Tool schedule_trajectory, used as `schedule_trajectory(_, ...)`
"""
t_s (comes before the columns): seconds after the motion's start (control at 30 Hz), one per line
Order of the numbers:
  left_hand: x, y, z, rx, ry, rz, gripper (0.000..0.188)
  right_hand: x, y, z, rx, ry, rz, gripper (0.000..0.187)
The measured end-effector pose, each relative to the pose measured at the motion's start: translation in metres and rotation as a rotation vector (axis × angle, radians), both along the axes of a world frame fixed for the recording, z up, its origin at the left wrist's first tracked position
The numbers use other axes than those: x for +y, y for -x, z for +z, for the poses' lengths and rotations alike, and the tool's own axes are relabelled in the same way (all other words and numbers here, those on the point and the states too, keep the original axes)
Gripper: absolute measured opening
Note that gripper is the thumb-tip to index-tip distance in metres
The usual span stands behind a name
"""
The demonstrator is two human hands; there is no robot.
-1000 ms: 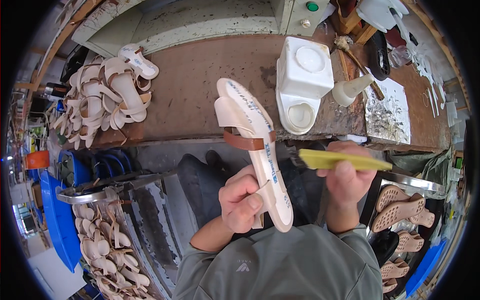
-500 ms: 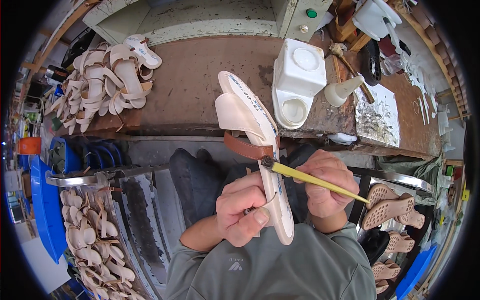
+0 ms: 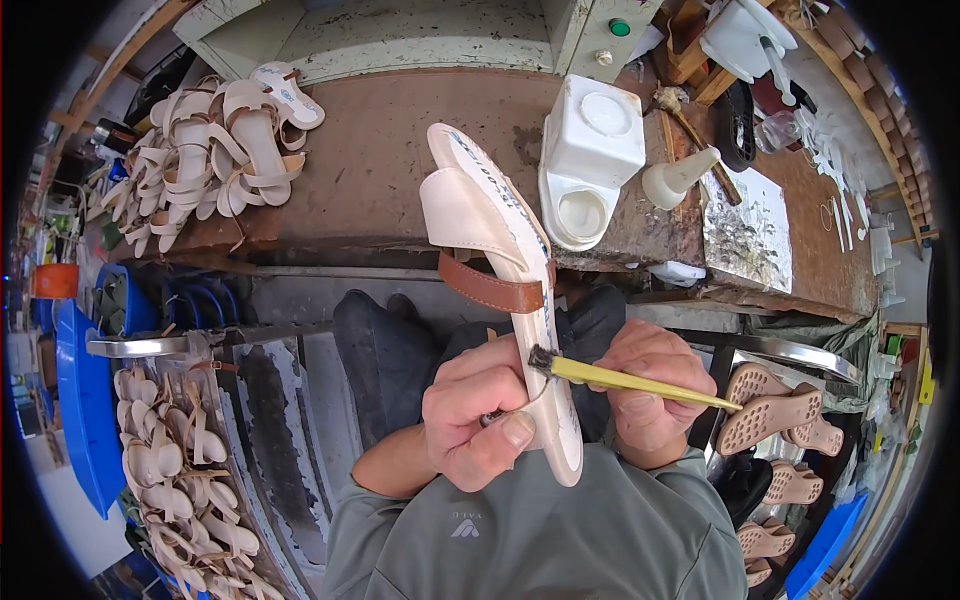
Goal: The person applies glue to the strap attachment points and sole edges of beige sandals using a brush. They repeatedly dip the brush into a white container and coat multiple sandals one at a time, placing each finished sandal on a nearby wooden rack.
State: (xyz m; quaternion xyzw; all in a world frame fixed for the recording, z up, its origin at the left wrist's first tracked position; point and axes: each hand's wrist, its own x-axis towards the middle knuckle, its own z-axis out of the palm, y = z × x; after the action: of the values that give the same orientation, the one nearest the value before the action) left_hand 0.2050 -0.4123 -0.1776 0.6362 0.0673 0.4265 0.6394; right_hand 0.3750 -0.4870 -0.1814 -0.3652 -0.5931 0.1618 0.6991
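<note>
A cream sandal upper with a brown strap stands tilted before my chest, its toe end pointing away and its underside turned to the right. My left hand is closed round its heel half, with the thumb pressing a thin strap near the edge. Between the fingers of my right hand is a brush with a yellow-green handle. Its dark bristles touch the sandal's underside edge, just nearer to me than the brown strap.
On the brown workbench stand a white container with a round cup and a white nozzle bottle. Sandal uppers are piled at the far left and near left. Several tan soles sit on a rack at the right.
The brush tip has slid along the sandal's edge toward me, toward the heel. The sandal has shifted slightly left in view, and my left hand keeps its grip.
</note>
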Motion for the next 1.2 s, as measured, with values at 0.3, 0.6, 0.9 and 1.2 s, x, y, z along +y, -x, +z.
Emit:
schedule_trajectory(0.3,-0.006,-0.009,0.004,-0.104,-0.022,0.042,0.02,-0.014,-0.005,0.006,0.043,0.012,0.061,0.016)
schedule_trajectory(0.6,-0.018,-0.008,0.012,0.007,0.081,0.089,0.034,-0.028,-0.01,0.011,-0.001,-0.019,0.121,0.016)
schedule_trajectory(0.9,-0.027,-0.012,0.02,-0.066,-0.135,0.06,0.015,-0.034,-0.024,0.022,0.001,-0.031,0.149,0.016)
schedule_trajectory(1.2,-0.037,-0.01,0.033,0.011,-0.265,0.075,0.01,-0.018,-0.033,0.033,-0.084,-0.114,0.055,0.018)
